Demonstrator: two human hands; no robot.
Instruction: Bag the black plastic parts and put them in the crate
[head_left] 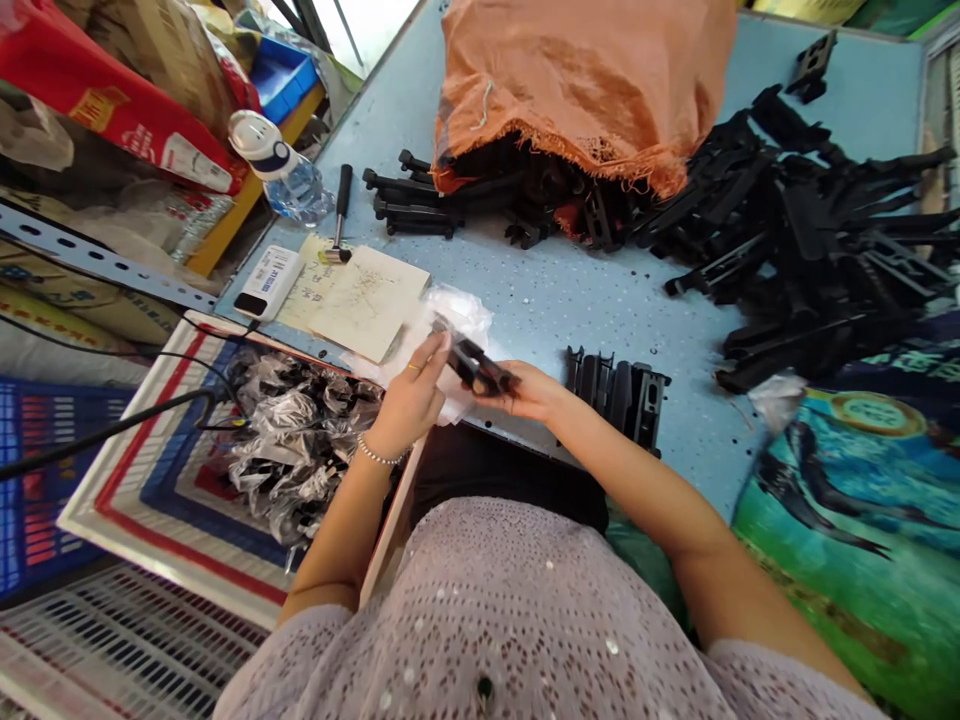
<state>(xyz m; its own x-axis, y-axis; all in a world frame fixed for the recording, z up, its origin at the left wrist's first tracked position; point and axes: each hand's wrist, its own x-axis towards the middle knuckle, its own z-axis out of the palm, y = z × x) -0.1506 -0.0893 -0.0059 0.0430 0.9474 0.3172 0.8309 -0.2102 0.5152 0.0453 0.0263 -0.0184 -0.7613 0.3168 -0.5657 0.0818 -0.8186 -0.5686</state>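
Observation:
A black part (474, 362) is held between my two hands, above the near edge of the blue table (540, 290). My left hand (414, 395) is closed on its upper left end, with a ring and a beaded bracelet showing. At the part's lower right end, the fingers of my right hand (525, 392) grip it. Clear plastic bags (457, 310) lie just behind and below it. Several black parts (615, 395) stand in a row to the right of my right hand.
An orange sack (577, 80) spills black parts beside a large black pile (795, 220). At left are a hammer (342, 210), a bottle (292, 180), a white device (271, 280), a paper pad (375, 300) and a crate (150, 500) of bagged parts. A green bag (862, 500) lies right.

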